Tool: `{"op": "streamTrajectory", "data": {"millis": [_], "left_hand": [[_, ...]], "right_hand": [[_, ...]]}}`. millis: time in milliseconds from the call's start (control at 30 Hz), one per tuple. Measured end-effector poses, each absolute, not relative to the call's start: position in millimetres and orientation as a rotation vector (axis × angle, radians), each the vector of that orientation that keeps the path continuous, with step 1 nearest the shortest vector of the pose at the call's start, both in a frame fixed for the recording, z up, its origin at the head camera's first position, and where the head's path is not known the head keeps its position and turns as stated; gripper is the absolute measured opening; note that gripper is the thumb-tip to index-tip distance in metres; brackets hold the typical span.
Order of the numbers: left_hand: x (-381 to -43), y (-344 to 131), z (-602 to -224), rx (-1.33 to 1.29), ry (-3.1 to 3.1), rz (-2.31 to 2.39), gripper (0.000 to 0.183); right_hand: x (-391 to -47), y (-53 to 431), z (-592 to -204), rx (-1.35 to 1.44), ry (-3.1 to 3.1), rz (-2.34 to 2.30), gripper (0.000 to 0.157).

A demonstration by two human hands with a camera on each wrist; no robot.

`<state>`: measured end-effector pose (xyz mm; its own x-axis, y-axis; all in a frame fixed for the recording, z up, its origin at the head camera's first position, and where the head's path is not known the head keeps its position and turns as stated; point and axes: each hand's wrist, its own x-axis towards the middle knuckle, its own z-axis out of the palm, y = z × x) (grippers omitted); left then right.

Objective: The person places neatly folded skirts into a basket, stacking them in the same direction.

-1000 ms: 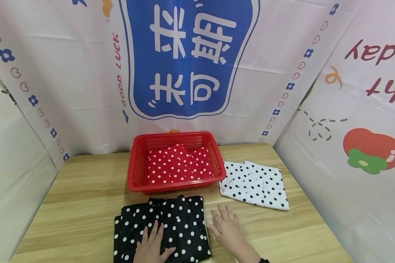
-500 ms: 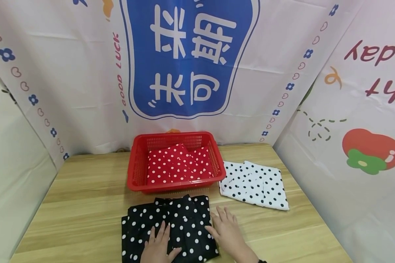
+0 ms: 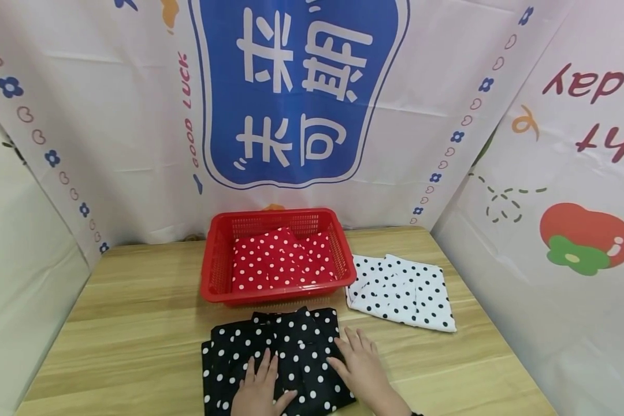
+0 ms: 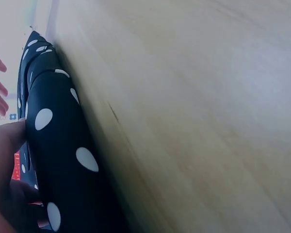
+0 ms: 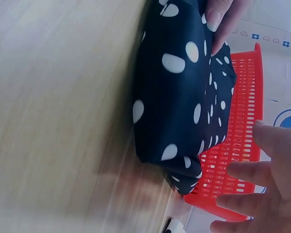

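A folded black garment with white dots (image 3: 312, 381) lies on the table in front of the basket. My left hand (image 3: 260, 387) rests flat on top of it, fingers spread. Close to the garment's right edge is my right hand (image 3: 365, 372), its fingers extended and holding nothing. The right wrist view shows those fingers (image 5: 250, 172) apart from the folded black cloth (image 5: 172, 92). In the left wrist view the left thumb (image 4: 12, 133) touches the thick dotted fold (image 4: 58, 131). Whether the right fingertips touch the table cannot be told.
Behind the black garment stands a red plastic basket (image 3: 219, 260) with a folded red dotted garment (image 3: 270, 260) inside. To its right lies a folded white garment with black dots (image 3: 403, 293). Printed cloth (image 3: 151, 115) hangs behind and beside the wooden table (image 3: 125, 335).
The black garment has slid to the right, together with my left hand on it. My right hand has stayed nearly in place, and the garment's edge is now closer to it.
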<state>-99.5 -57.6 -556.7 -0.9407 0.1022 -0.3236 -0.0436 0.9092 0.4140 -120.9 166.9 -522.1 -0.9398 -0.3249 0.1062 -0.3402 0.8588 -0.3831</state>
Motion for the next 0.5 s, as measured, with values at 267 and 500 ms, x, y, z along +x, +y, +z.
{"op": "streamTrajectory", "data": {"millis": [267, 500], "left_hand": [[-98, -61, -558, 0.056, 2.682, 0.650, 0.084], [-98, -99, -542, 0.039, 2.771, 0.922, 0.065]], "right_hand": [[-121, 167, -523, 0.538, -3.017, 0.653, 0.042], [-128, 172, -529, 0.294, -2.910, 1.185, 0.040]]}}
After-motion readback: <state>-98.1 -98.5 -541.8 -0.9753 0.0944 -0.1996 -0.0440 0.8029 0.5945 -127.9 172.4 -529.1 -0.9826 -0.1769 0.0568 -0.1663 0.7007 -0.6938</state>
